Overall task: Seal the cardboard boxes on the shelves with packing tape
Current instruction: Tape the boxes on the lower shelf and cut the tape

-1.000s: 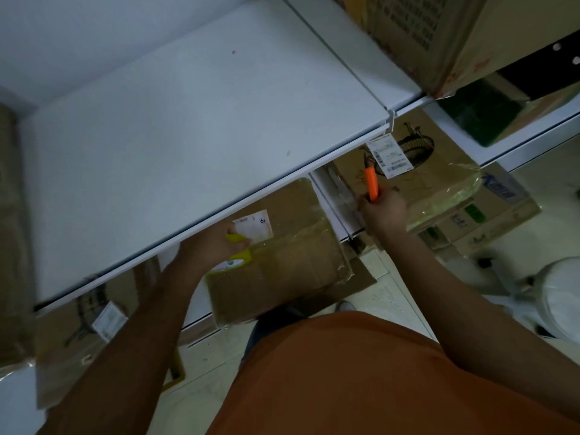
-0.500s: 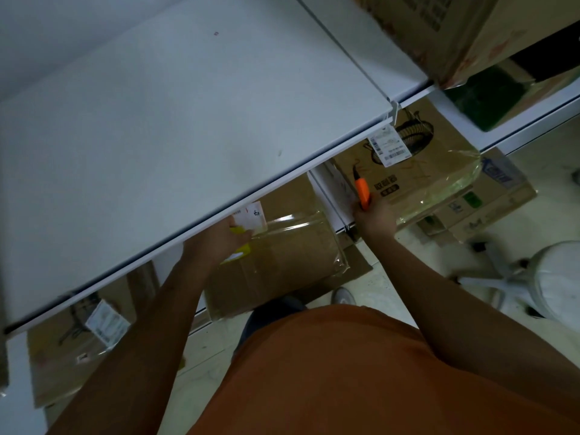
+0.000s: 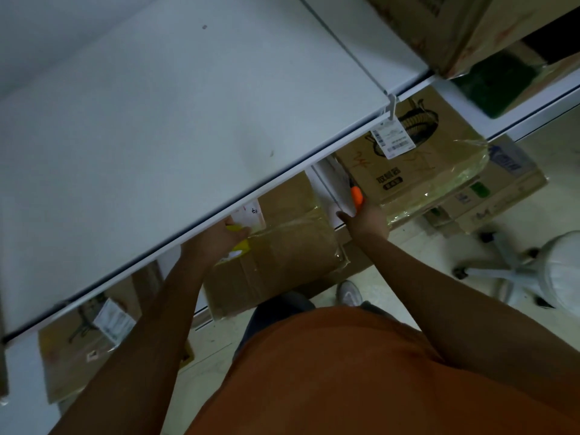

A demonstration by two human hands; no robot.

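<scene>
A cardboard box (image 3: 282,246) sits on the lower shelf under the front edge of the wide white shelf board (image 3: 172,120), its top covered with glossy clear packing tape (image 3: 301,227) and bearing a white label (image 3: 251,213) and a yellow sticker (image 3: 240,246). The left hand (image 3: 216,238) reaches under the board's edge and rests on the box's near-left corner, partly hidden by the board; whether its fingers curl round anything cannot be told. The right hand (image 3: 365,219) is clenched round an orange-handled cutter (image 3: 357,196), held at the gap between this box and a second cardboard box (image 3: 417,164) to the right, which is printed with a dark coil picture and also wrapped in shiny film. A white barcoded tag (image 3: 392,139) hangs from a hook on the board's edge in front of that second box. A third box (image 3: 502,186) with blue printing lies beneath and beyond the second, a fourth (image 3: 72,350) sits at lower left with another tag (image 3: 111,320) hanging by it, and a fifth (image 3: 445,26) stands on the upper shelf at top right: five boxes counted. The person wears an orange shirt (image 3: 361,381); one shoe (image 3: 348,293) shows on the pale tiled floor (image 3: 408,255). A white swivel stool (image 3: 539,271) on castors stands on the floor at right. The room is dim.
</scene>
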